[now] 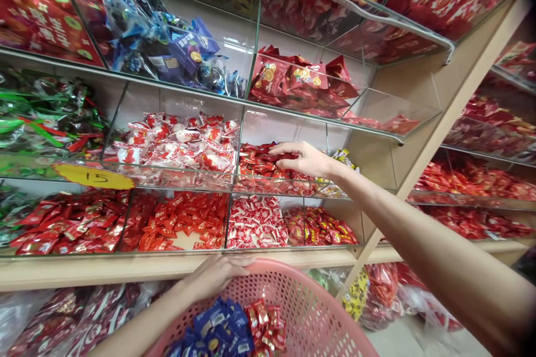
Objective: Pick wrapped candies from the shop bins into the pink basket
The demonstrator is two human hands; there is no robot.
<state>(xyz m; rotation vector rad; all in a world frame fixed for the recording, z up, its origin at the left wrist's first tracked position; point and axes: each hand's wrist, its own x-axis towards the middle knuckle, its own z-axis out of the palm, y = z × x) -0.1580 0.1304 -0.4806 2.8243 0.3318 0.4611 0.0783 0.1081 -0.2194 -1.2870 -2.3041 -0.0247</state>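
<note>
My left hand (218, 274) grips the rim of a pink perforated basket (307, 295) at the bottom centre. Blue-wrapped packets (226, 323) and red-wrapped candies (266, 321) lie inside the basket. My right hand (302, 158) reaches into a glass-fronted shelf bin, fingers extended and apart, over dark red wrapped candies (259, 160). Whether the fingertips touch the candies is unclear. Nothing shows in that hand. Red-and-white candies (184, 136) fill the bin to its left, and a few yellow packets (343, 157) lie to its right.
Glass dividers and front panes edge the bins. A wooden upright (456, 106) stands at the right, with more red candies (481, 184) beyond it. A yellow price tag (95, 176) hangs at the left. Filled plastic bags (381, 290) sit beneath the wooden ledge (104, 269).
</note>
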